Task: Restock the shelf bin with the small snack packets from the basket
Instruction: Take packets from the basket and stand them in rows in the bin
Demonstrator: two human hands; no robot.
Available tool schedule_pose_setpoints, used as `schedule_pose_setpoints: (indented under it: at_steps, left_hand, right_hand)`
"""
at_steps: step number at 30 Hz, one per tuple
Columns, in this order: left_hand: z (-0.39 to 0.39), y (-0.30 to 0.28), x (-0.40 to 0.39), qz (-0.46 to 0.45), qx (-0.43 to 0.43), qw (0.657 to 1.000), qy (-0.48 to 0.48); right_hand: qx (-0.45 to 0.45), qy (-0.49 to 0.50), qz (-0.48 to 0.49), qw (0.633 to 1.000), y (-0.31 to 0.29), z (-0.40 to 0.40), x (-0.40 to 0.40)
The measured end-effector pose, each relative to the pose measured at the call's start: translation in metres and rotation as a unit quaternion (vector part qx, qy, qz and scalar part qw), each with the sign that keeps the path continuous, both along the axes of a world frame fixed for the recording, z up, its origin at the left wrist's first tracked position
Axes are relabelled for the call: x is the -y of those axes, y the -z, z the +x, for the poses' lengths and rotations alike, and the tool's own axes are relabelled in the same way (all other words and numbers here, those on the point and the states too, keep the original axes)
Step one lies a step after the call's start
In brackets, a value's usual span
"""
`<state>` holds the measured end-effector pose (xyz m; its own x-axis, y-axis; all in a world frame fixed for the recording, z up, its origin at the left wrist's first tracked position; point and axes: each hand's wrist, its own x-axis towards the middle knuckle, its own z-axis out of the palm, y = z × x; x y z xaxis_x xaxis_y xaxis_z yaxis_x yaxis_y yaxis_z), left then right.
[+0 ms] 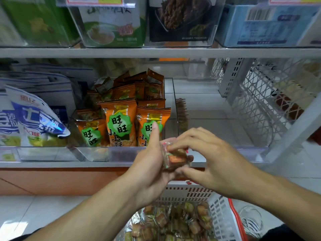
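A small stack of clear-wrapped snack packets (pixel 175 158) is held between both hands in front of the shelf edge. My left hand (pixel 152 164) cradles the stack from the left, thumb up. My right hand (pixel 208 157) pinches it from the right, fingers over the top and thumb beneath. Below them stands a white basket (pixel 220 214) with a red rim, holding several more of the same packets (pixel 173 223). An empty clear shelf bin (pixel 217 148) sits just behind my right hand.
The bin to the left holds several orange snack bags (pixel 119 122). Blue-and-white bags (pixel 33 119) fill the far-left bin. A white mesh shelf side (pixel 260 101) stands at the right. An upper shelf (pixel 156 53) carries larger packages. Tiled floor lies below.
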<state>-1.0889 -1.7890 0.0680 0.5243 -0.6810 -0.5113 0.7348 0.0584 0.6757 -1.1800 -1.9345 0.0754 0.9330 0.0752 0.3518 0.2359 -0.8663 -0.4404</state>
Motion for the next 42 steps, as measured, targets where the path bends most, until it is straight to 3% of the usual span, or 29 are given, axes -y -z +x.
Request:
schedule_pose_setpoints:
  at_steps: [2,4,6,8,10,12,24,29,36,42]
  left_hand:
    - [0.001,-0.005,-0.001,-0.036,-0.024,0.999,0.023]
    - [0.003,-0.007,-0.002,-0.063,-0.046,0.997,0.025]
    - [0.005,-0.008,-0.003,-0.066,-0.055,0.996,0.012]
    - [0.007,-0.007,-0.003,-0.054,-0.048,0.997,-0.003]
    - [0.007,-0.004,-0.003,-0.042,-0.041,0.998,-0.015]
    - [0.007,-0.003,-0.003,-0.038,-0.042,0.998,-0.033]
    - [0.007,0.003,0.002,0.026,0.038,0.998,-0.052]
    - [0.009,0.005,0.001,-0.019,-0.019,0.998,-0.055]
    - [0.002,0.006,0.002,-0.021,0.031,0.999,-0.006]
    - [-0.002,0.007,0.003,-0.037,0.083,0.994,0.060]
  right_hand:
    - [-0.001,0.021,0.025,0.999,0.001,-0.002,0.005]
    - [-0.026,0.047,0.168,0.984,0.000,0.000,0.012]
    - [-0.041,0.080,0.413,0.906,-0.003,0.003,0.018]
    - [-0.053,0.103,0.570,0.814,-0.004,0.005,0.023]
    - [-0.070,0.115,0.617,0.776,-0.007,0.004,0.026]
    - [-0.080,0.114,0.627,0.766,-0.008,0.003,0.027]
    - [-0.129,0.071,0.626,0.766,-0.011,-0.003,0.036]
    - [-0.126,0.090,0.546,0.823,-0.008,-0.005,0.038]
    - [-0.142,0.087,0.416,0.894,-0.001,-0.005,0.035]
    - [-0.156,0.126,0.346,0.917,0.007,-0.001,0.037]
